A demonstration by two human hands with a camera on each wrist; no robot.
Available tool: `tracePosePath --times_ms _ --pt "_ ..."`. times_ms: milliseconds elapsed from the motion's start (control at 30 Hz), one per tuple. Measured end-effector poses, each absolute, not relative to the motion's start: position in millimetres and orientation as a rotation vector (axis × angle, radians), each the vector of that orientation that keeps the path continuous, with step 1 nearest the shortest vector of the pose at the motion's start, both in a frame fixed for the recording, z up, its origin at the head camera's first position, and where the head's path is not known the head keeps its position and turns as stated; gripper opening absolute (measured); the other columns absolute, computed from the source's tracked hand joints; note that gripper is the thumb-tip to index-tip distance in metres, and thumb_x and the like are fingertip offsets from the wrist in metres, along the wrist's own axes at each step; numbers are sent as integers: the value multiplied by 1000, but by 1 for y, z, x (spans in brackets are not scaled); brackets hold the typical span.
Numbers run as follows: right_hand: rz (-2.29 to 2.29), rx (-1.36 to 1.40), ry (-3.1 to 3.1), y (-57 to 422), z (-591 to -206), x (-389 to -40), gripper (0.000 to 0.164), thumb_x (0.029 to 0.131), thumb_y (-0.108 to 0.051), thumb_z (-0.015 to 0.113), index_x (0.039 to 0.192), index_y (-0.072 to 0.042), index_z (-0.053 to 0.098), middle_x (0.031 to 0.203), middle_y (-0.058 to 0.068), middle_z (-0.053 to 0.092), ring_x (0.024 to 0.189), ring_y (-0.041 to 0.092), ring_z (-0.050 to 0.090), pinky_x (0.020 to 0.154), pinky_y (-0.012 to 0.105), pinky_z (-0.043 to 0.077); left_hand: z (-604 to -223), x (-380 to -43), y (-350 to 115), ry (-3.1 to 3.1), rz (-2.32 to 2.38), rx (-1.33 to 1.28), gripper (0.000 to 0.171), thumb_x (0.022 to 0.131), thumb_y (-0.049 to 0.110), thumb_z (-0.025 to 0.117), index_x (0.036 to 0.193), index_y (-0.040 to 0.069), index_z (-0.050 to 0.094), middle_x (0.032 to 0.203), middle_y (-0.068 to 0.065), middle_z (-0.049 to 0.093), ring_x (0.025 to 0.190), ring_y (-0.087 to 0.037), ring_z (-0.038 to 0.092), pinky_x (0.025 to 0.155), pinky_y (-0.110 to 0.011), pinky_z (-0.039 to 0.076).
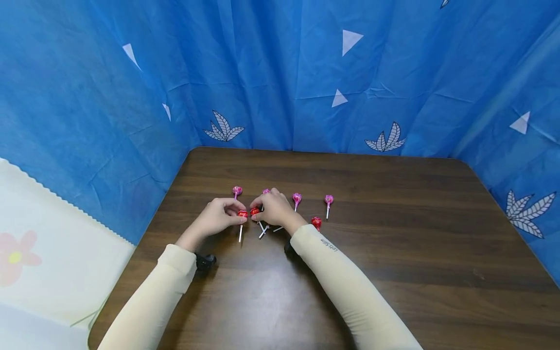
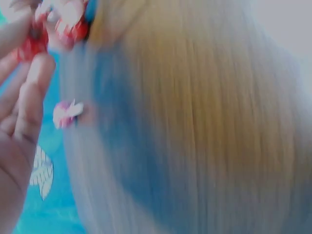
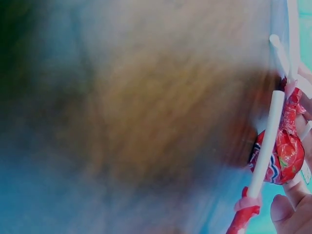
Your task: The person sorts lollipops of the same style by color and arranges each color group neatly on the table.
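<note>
My left hand (image 1: 217, 216) pinches a red-wrapped lollipop (image 1: 242, 213) between thumb and fingers, its white stick pointing down toward me. Close beside it, my right hand (image 1: 274, 210) holds another red lollipop (image 1: 254, 212) at its fingertips. The two wrapped heads are nearly side by side. In the left wrist view, the left fingers grip their red lollipop (image 2: 33, 46) at the upper left. The right wrist view has a red lollipop (image 3: 282, 156) against the right fingers, with a white stick (image 3: 267, 146) crossing in front. White sticks (image 1: 264, 232) show below the right hand.
Pink lollipops stretch across the table (image 1: 415, 233) behind the hands: one at left (image 1: 237, 190), one partly hidden by the right hand (image 1: 266, 191), and others farther right (image 1: 297, 198). A red lollipop (image 1: 316, 222) lies by the right sleeve. A blue curtain (image 1: 280, 73) hangs behind.
</note>
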State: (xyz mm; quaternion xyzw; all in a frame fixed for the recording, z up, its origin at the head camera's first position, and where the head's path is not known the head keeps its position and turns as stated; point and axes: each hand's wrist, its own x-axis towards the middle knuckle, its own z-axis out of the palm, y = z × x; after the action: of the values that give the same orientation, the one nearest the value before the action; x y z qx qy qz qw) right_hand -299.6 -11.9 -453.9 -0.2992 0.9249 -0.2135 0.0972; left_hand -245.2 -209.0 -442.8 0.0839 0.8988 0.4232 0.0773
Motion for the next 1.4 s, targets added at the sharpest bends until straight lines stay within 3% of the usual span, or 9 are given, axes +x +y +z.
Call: tracePosePath --times_ms 367,933,1100,1200,1400 --pt "-660 -878 2753 -10 -459 -301 29 84 -38 79 111 -29 76 108 -11 73 102 19 49 93 38 40 -456 -228 -261 2610 1241 216 26 79 23 84 101 11 76 87 -2 70 80 -18 58 68 -27 49" --pt "-848 -767 2713 -11 -453 -303 31 84 -34 80 113 -24 75 106 -6 73 111 22 50 98 42 38 -467 -231 -260 2574 1219 210 27 80 20 83 103 7 76 86 -4 73 77 -15 61 70 -27 50" --pt "-1141 -666 2621 -9 -443 -301 39 83 -31 81 119 -19 72 107 -3 71 104 20 53 87 37 43 -465 -232 -260 2568 1208 200 29 81 21 83 104 6 75 87 -3 73 77 -15 61 71 -28 51" --pt "-1200 -676 2597 -8 -438 -293 36 81 -33 82 114 -19 75 102 -5 70 100 19 57 83 35 45 -464 -231 -262 2570 1201 190 28 81 21 83 104 7 75 88 -4 73 78 -15 61 72 -29 51" --pt "-1037 -761 2653 -3 -437 -268 27 79 -36 84 101 -24 76 92 -13 72 105 18 51 92 39 37 -464 -230 -261 2591 1167 185 27 80 21 83 104 8 76 89 -3 73 79 -15 61 74 -28 50"
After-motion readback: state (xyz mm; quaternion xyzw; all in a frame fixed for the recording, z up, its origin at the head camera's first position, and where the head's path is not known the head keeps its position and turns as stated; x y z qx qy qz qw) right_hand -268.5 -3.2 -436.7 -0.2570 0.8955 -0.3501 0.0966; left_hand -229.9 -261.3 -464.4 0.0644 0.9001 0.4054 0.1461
